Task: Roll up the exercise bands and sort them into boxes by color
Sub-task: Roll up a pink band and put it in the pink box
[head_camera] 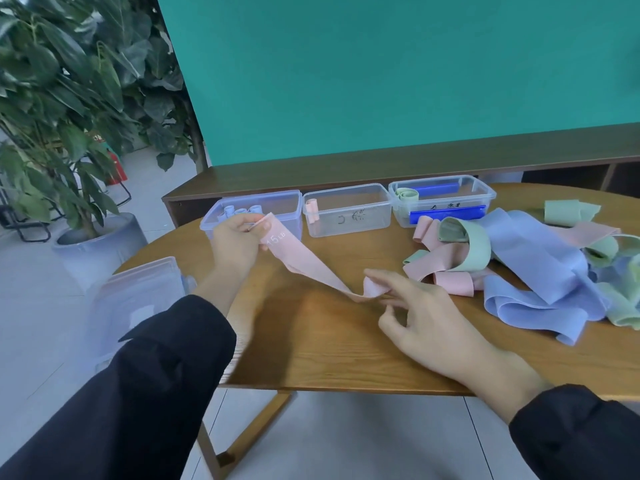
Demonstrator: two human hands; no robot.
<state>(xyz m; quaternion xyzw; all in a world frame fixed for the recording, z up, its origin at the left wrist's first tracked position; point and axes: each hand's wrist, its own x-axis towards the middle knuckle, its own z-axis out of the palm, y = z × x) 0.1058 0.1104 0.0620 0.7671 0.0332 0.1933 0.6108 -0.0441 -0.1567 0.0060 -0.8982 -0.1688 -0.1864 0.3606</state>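
Pink band (304, 261) w/ white "15 LB" print, centre of frame. Pile (540, 268) at right: pink, pale green, lavender-blue. Three clear boxes: left box (256, 211) w/ pale blue rolls, mid box (348, 211) w/ pink roll, right box (443, 199) w/ green roll + bright blue pieces. Wood-grain brown table (311, 351). Teal wall (381, 71) up top. Black sleeves (145, 393), lower corners.

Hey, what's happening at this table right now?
A person is sorting stretch bands. The left hand pinches one end of a pink band marked 15 LB, held up over the table; the right hand touches its other end, which lies on the table, not yet rolled. Three clear boxes stand behind: the left box holds blue rolls, the middle box one pink roll, the right box a green roll. A loose pile of bands waits at the right.
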